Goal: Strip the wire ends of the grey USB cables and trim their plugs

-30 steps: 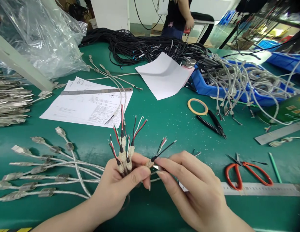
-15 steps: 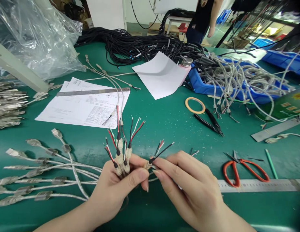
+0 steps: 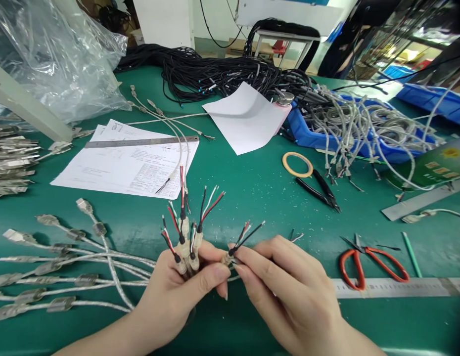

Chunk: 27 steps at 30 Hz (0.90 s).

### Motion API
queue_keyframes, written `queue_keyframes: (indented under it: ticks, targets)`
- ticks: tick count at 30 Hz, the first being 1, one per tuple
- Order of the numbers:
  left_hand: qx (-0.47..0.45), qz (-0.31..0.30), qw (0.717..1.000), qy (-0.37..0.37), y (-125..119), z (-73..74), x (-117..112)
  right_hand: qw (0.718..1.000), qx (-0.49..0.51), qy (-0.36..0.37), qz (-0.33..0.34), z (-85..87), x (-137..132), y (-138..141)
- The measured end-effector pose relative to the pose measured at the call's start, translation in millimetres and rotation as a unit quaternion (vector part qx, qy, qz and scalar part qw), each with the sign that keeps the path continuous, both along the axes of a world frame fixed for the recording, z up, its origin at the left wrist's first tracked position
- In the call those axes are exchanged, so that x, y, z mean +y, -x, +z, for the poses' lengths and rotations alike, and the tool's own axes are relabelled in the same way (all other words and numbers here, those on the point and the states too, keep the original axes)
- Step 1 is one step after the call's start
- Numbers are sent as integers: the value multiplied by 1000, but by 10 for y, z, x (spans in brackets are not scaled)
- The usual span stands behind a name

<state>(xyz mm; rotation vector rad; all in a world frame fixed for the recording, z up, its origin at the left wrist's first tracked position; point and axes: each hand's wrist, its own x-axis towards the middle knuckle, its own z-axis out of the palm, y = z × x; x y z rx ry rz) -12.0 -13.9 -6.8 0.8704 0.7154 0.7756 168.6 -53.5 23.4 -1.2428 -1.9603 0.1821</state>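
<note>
My left hand (image 3: 187,291) is closed round several clear-jacketed USB cables, whose stripped ends (image 3: 184,242) stand up with red, white, black and green wires fanned out. Between its thumb and forefinger it also pinches one separate cable end (image 3: 227,258). My right hand (image 3: 289,282) is closed on that same end, its thumb and fingertips at the base of the loose wires (image 3: 248,232). The fingertips partly hide what they grip there. Leftward from my left hand, the cables run to USB plugs (image 3: 20,237) lying on the green table.
Red-handled pliers (image 3: 354,269) and a steel ruler (image 3: 393,288) lie at right, with black cutters (image 3: 322,193) and a tape roll (image 3: 297,164) beyond. A blue tray (image 3: 300,123) holds coiled cables. Printed papers (image 3: 115,168) lie left; black cables (image 3: 200,66) cover the back.
Both hands keep their grip on the same cable end with hardly any movement. The view has shifted slightly, and a person in the background has moved to the right.
</note>
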Motion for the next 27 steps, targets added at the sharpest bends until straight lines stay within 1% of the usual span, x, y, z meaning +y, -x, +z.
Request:
queue_keyframes:
  ticks: [6,14,27]
  targets:
    - [-16,6,1000,12,-24,17,3,1000,0,-5,-8,1,0,11]
    - [-11,4,1000,8,-23,25,-2,1000,1,-1,-8,-1,-11,19]
    - [-30,5,999,33,-57,90,16,1000,-24,2,-5,13,-32,12]
